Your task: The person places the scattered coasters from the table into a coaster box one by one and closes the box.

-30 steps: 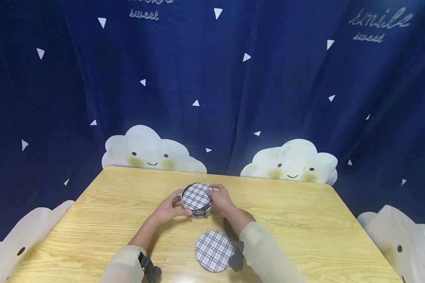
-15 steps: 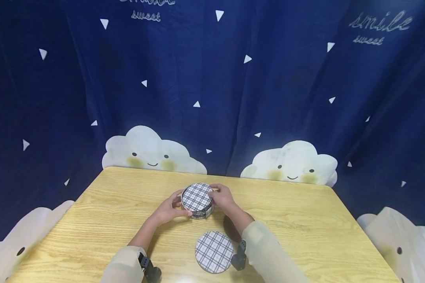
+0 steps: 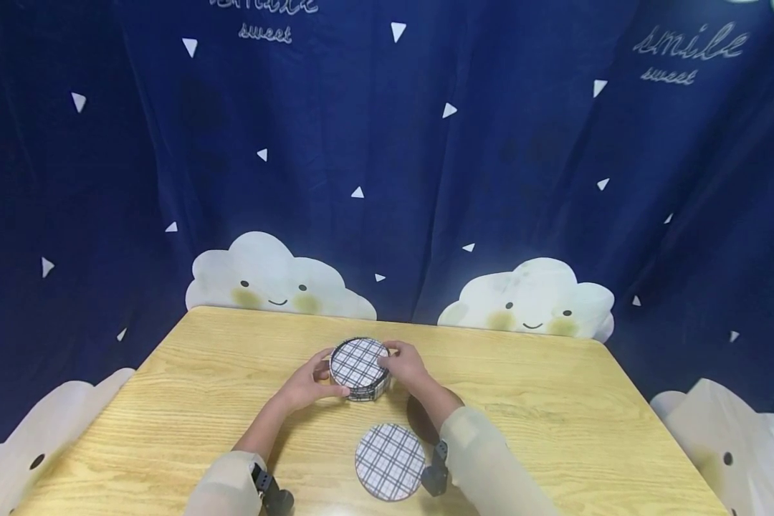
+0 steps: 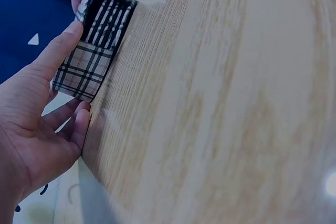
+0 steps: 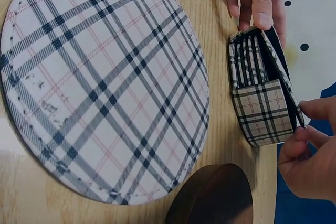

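Note:
A round plaid coaster holder (image 3: 369,393) stands on the table between my hands. My left hand (image 3: 305,384) grips its left side, thumb at the near rim. Several coasters lie stacked inside, their edges showing through the holder's front opening (image 4: 107,22) in the left wrist view. Between thumb and fingers, my right hand (image 3: 405,364) pinches the edge of the top plaid coaster (image 3: 358,362). In the right wrist view this coaster (image 5: 277,56) sits slightly tilted at the holder's mouth, above the stack. Another plaid coaster (image 3: 390,462) lies flat nearer to me.
A dark brown round object (image 3: 421,417) stands on the wooden table (image 3: 542,430), partly under my right forearm. Behind the table hangs a blue curtain (image 3: 400,165) printed with clouds. Wrist cameras (image 3: 435,469) are strapped to both sleeves.
The top coaster has come down a little at the holder's mouth, and my right hand has moved slightly with it. My left hand keeps its hold on the holder. The loose coaster lies still.

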Available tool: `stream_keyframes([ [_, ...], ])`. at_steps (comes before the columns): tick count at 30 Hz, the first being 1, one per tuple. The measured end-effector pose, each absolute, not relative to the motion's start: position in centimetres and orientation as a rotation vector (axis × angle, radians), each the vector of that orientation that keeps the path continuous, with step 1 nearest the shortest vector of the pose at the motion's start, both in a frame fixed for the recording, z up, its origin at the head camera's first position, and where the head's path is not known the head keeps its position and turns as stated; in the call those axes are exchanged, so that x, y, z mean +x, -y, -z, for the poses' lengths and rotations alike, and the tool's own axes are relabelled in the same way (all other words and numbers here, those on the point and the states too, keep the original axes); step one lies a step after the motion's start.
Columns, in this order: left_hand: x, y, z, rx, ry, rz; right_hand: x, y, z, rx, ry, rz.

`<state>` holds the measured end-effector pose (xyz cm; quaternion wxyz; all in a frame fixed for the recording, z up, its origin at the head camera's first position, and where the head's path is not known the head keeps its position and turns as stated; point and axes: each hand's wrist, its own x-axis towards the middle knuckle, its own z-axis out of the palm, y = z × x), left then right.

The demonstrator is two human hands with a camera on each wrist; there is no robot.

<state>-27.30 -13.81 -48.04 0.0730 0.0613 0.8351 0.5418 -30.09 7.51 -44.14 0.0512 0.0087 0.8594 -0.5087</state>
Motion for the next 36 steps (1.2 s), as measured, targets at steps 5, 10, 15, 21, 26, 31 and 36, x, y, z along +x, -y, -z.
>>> stream_keyframes([
  [5,-27.2,13.8,48.0,0.182,-2.498,-1.648,-30.0,-7.5,44.1,0.026,-2.614,1.540],
  [10,-27.1,13.7,47.8,0.189,-2.490,-1.660,-30.2,-7.6,44.4,0.026,-2.628,1.527],
  [15,-27.1,13.8,48.0,0.199,-2.466,-1.688,-30.0,-7.7,44.4,-0.001,-2.626,1.543],
  [21,-27.2,13.8,48.1,0.215,-2.474,-1.682,-29.8,-7.7,44.3,-0.023,-2.590,1.578],
  [26,-27.1,13.8,48.0,0.208,-2.464,-1.689,-29.5,-8.0,44.3,-0.098,-2.587,1.586],
  [31,-27.1,13.8,47.8,0.220,-2.473,-1.692,-29.0,-8.8,44.3,-0.222,-2.597,1.602],
  [36,-26.9,13.8,47.6,0.226,-2.487,-1.682,-28.3,-9.8,44.4,-0.306,-2.607,1.625],
])
